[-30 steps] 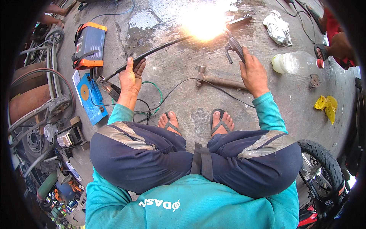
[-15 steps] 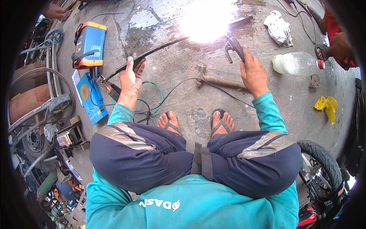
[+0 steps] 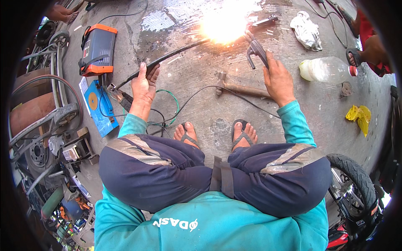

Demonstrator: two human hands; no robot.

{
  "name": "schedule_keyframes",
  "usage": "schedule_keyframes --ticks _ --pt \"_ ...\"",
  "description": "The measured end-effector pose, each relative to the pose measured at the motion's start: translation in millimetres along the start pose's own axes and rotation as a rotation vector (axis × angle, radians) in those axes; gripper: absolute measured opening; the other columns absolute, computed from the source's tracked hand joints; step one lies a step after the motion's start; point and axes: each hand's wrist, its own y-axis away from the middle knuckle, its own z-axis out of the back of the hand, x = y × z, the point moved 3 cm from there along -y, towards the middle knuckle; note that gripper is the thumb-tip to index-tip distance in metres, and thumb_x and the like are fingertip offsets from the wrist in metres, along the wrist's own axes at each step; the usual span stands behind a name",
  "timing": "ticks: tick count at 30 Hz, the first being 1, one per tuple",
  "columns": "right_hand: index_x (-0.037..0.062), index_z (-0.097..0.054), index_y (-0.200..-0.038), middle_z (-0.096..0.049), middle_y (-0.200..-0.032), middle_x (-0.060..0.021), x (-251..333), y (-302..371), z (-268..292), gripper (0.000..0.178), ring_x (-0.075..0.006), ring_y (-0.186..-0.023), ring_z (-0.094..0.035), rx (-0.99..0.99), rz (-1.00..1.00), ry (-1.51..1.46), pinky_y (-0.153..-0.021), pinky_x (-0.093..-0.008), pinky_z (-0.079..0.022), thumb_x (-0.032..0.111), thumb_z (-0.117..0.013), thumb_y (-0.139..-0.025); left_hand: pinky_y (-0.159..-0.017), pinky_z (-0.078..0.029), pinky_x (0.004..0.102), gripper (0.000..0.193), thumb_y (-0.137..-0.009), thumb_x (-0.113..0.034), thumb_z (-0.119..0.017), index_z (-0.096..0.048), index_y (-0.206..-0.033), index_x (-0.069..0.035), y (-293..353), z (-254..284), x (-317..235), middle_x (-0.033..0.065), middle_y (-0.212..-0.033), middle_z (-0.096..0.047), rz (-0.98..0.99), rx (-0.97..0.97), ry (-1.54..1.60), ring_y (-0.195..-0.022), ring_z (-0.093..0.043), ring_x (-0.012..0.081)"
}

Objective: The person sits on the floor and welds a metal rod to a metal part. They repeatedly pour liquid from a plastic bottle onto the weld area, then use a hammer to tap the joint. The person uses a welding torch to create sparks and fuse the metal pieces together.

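Note:
My left hand (image 3: 144, 87) is closed around a long black metal bar (image 3: 178, 51), thumb on top and fingers beneath. A metal clamp (image 3: 113, 88) with dark grips is at the bar's lower left end. At the far end, a bright orange-white welding glare (image 3: 224, 26) throws sparks and hides the joint. My right hand (image 3: 279, 81) is wrapped around a dark electrode holder (image 3: 258, 51), whose jaws point into the glare. The electrode itself is lost in the light. Beyond the glare, a dark metal piece (image 3: 264, 21) sticks out to the right.
A hammer (image 3: 245, 90) lies before my feet, with a black cable (image 3: 197, 93) passing over it. An orange-edged welding machine (image 3: 99, 48) and blue case (image 3: 102, 113) stand left. A white cloth (image 3: 305, 31), plastic bottle (image 3: 324, 69) and yellow wrapper (image 3: 359, 116) lie right, near another person's foot (image 3: 355, 56).
The glare has shrunk and turned from white to orange, with sparks now streaking over the floor. More of the electrode holder's tip and the far metal piece show. Both hands keep their places.

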Motion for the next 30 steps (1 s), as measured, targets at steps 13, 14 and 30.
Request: schedule_keyframes --ticks 13,14,30 --pt "0.0149 -0.042 -0.155 -0.064 -0.101 -0.0195 1.6 -0.4 -1.7 0.062 -0.0402 -0.086 -0.068 0.008 -0.009 0.044 -0.074 -0.0510 -0.056 0.020 -0.064 -0.098 -0.085 -0.068 0.0413 0.033 -0.102 -0.021 -0.069 -0.060 -0.113 0.008 -3.5 3.2 3.8 0.0286 -0.110 -0.072 -0.010 0.007 0.015 -0.100 -0.076 0.0371" --pt "0.0149 -0.042 -0.155 -0.064 -0.101 -0.0195 2.1 -0.6 -1.6 0.062 -0.0403 -0.086 -0.068 0.006 -0.005 0.044 -0.074 -0.0510 -0.056 0.020 -0.064 -0.098 -0.085 -0.068 0.0413 0.032 -0.102 -0.021 -0.069 -0.060 -0.113 0.008 -2.8 3.2 3.3 0.0283 -0.109 -0.072 -0.013 0.014 0.013 -0.099 -0.076 0.0371" --pt "0.0112 -0.043 -0.155 -0.065 -0.109 -0.0198 -5.4 1.2 -4.2 0.065 -0.0405 -0.094 -0.066 0.012 0.062 -0.019 -0.079 -0.0489 -0.055 0.015 -0.068 -0.094 -0.084 -0.068 0.0419 0.033 -0.100 -0.021 -0.071 -0.059 -0.112 0.007 -2.8 0.4 8.3 0.0268 -0.111 -0.071 0.045 -0.112 0.072 -0.100 -0.075 0.0376"
